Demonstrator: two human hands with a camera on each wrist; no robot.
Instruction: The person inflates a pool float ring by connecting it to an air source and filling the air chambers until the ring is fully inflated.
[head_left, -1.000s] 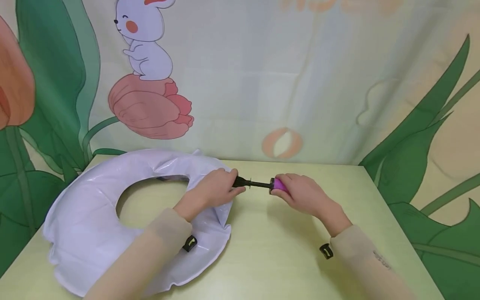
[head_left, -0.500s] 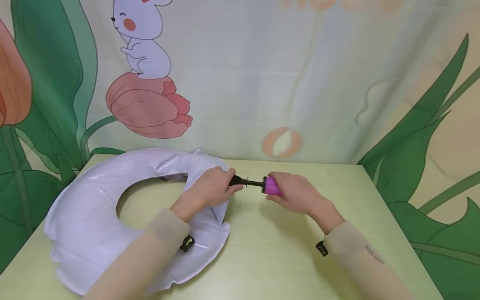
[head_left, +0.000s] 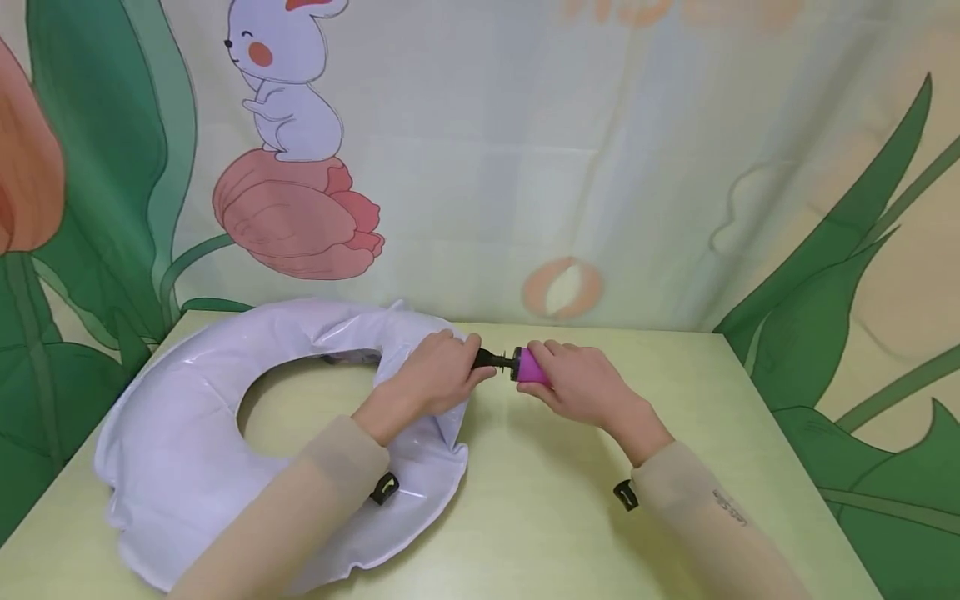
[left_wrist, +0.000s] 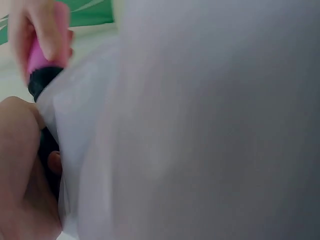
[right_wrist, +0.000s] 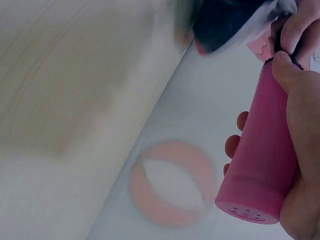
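A hand pump joins my two hands, its pink-purple barrel point(right_wrist: 255, 155) on the right and its black nozzle end point(head_left: 487, 360) on the left. My right hand point(head_left: 585, 382) wraps round the barrel, fingers curled behind it in the right wrist view. With my left hand point(head_left: 435, 371) I grip the black end against the right edge of a white inflatable ring point(head_left: 172, 450). Little of the black rod shows between the hands. The ring is partly filled and wrinkled at its rim. It covers most of the left wrist view, and the nozzle's tip is hidden there.
The ring lies on a pale yellow-green table point(head_left: 540, 517), taking up its left side. Behind the table hangs a printed cloth point(head_left: 480, 167) with a rabbit and tulips. Black wrist-camera clips point(head_left: 626, 495) stick out by the sleeves.
My right hand has moved left with the pump's barrel, closing the distance to my left hand. The exposed black rod has become shorter. My left hand stays nearly in place.
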